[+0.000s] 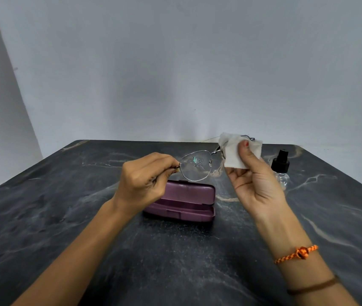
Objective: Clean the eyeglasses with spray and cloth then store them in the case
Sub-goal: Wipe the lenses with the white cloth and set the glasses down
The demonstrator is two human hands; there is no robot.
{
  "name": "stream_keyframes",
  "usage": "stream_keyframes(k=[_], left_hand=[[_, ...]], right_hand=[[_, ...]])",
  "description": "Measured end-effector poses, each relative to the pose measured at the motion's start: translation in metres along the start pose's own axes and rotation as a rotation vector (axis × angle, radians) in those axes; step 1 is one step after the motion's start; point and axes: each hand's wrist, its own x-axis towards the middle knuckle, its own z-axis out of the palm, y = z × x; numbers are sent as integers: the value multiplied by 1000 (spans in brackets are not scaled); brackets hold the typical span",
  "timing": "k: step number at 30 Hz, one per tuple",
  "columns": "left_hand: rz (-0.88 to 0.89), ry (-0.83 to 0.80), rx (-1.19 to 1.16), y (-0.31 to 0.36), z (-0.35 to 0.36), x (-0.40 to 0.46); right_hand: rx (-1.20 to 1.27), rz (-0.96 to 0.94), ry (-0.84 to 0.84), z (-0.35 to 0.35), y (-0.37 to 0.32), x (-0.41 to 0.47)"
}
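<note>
Above the open case [184, 200], thin-rimmed eyeglasses [195, 165], one lens cloth-wrapped [237, 151].

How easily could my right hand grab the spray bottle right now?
Probably not straight away: the right hand is full, pinching the cloth on the glasses. The spray bottle stands just behind it, unblocked.

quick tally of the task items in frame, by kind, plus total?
eyeglasses: 1, held up in the left hand
cloth: 1, white, in the right hand
spray bottle: 1, on the table
case: 1, purple, open
Total: 4
</note>
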Motion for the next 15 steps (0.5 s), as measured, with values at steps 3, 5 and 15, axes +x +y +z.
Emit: stream_keyframes(k=[3,5,15], left_hand=[[38,-33,-2,4,3,-1],[54,-38,-1,4,4,-1],[10,23,57,-4,-4,2]], right_hand=[[-59,-37,-25,-1,-1,1],[-114,-71,-35,-3,-2,2],[-516,-19,-142,-17,-23,6]])
